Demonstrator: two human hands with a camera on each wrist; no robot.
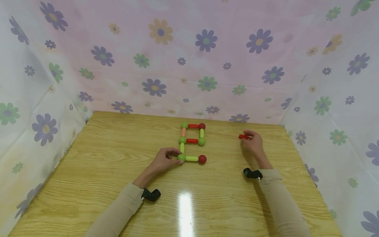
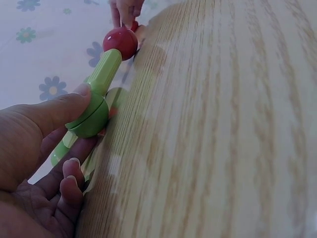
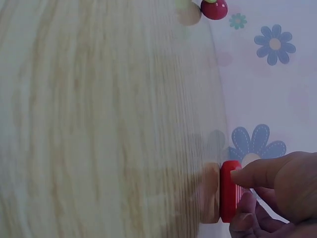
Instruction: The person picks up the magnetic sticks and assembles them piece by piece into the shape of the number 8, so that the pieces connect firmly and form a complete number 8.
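Note:
A frame of balls and short rods, like a magnetic building set, lies on the table. Its upper part is a square with red rods (image 1: 192,141) above and below, an orange rod (image 1: 183,132) at left and a lime rod (image 1: 202,133) at right. Below it, another lime rod leads down to a green ball (image 1: 181,158), which my left hand (image 1: 162,160) pinches between thumb and fingers. From that ball a lime rod (image 2: 105,73) runs right to a red ball (image 1: 202,159). Off to the right, my right hand (image 1: 254,144) holds a loose red rod (image 3: 229,191) close over the tabletop.
The wooden table (image 1: 118,144) has a glossy top with a bright reflection near the front. Flower-printed cloth (image 1: 177,65) stands behind it and along both sides. Each wrist wears a small black camera (image 1: 151,195).

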